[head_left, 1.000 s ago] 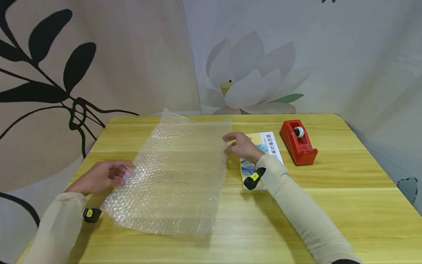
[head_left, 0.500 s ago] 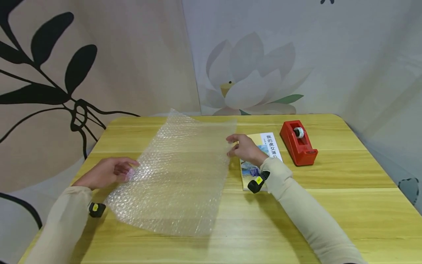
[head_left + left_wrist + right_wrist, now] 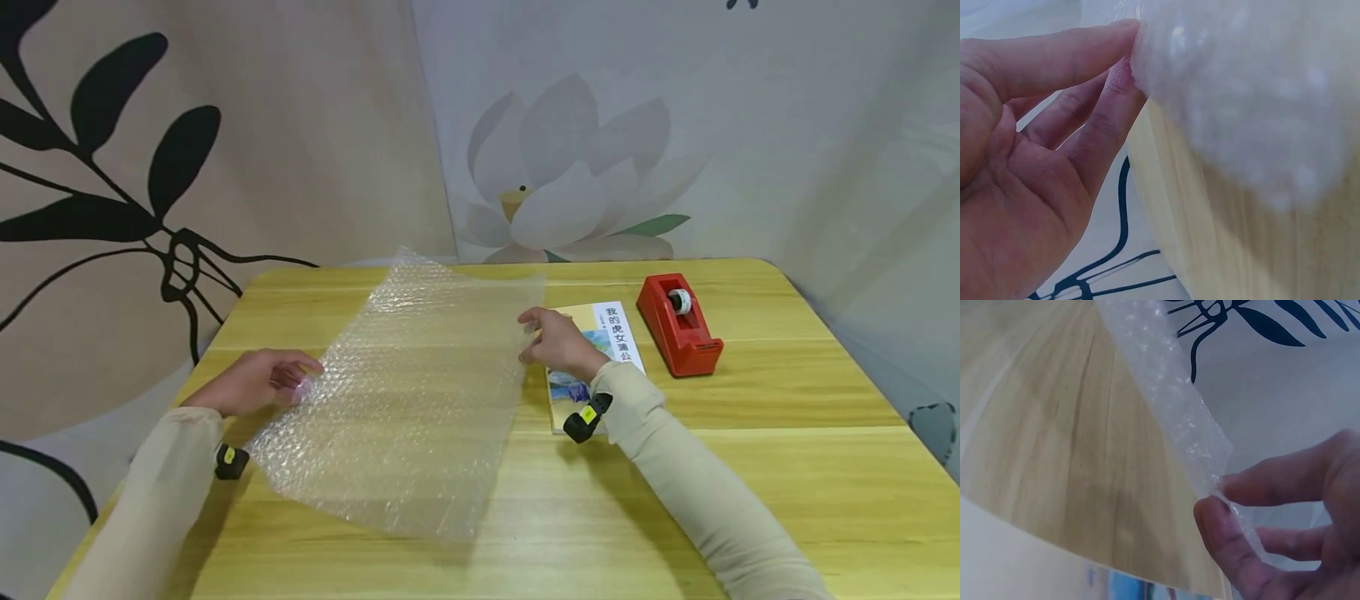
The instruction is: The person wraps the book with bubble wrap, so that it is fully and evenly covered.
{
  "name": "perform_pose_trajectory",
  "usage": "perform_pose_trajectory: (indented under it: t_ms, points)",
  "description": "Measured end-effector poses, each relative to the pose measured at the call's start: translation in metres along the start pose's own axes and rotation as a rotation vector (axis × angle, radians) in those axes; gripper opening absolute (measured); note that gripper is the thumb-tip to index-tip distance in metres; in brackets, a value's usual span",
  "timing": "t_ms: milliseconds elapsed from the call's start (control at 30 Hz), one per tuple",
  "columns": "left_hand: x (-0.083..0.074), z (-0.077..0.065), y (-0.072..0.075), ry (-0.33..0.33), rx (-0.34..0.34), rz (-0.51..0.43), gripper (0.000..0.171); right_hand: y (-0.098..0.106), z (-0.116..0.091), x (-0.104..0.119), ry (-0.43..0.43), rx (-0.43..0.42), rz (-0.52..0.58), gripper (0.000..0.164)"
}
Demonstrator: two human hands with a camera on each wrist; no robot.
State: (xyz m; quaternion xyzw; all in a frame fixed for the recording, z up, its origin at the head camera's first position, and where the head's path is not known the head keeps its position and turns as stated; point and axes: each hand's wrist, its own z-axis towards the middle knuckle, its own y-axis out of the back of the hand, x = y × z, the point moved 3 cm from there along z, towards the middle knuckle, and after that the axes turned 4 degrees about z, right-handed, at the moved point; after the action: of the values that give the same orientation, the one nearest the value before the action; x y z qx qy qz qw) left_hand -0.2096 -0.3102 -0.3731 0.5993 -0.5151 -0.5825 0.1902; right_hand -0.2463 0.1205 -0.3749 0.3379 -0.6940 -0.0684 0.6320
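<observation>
The left hand [image 3: 258, 382] is pinching one long edge of a clear bubble wrap sheet [image 3: 420, 400], with the thumb and fingers closing on the thin film. The right hand [image 3: 562, 346] is pinching the opposite edge between thumb and index finger, a little farther forward than the left hand. Between the two hands the sheet is spanning as a skewed rectangle, its dimpled plastic glinting most strongly beside the left hand and looking smoother and hazier toward the right. Both gripped edges are hovering above the bench [image 3: 787, 500]; whether the middle is touching the wood cannot be told. Cream, softly creased fabric sleeves [image 3: 690, 483] are covering both forearms, and a small black wrist camera [image 3: 587, 417] is sitting at the right wrist, another at the left.

Partly beneath the right hand, a flat rectangular book [image 3: 618, 333] is lying face up, showing a painted cover and a white strip of black Chinese characters. To the right of that hand, a glossy red tape dispenser [image 3: 675, 342] is standing on the yellowish, streaky wood grain, carrying a small roll of tape [image 3: 681, 301]. Ahead of both hands, a pale fabric backdrop [image 3: 330, 125] is hanging in soft folds, displaying black leaves [image 3: 112, 83] and a pale lotus [image 3: 566, 183].
</observation>
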Motion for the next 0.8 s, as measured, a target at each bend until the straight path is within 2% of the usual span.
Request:
perform_pose_trajectory:
  t_ms: [267, 600, 800]
  points:
    - [0.002, 0.007, 0.004, 0.016, 0.005, 0.037, 0.040, -0.001, -0.002, -0.003, -0.008, -0.007, -0.022, 0.064]
    - [-0.004, 0.011, 0.008, 0.032, 0.011, 0.082, 0.038, 0.001, -0.003, -0.004, -0.007, -0.016, -0.034, 0.065]
    - [-0.007, 0.010, 0.012, 0.037, -0.055, 0.086, 0.034, 0.005, -0.006, -0.005, -0.028, -0.035, -0.009, 0.063]
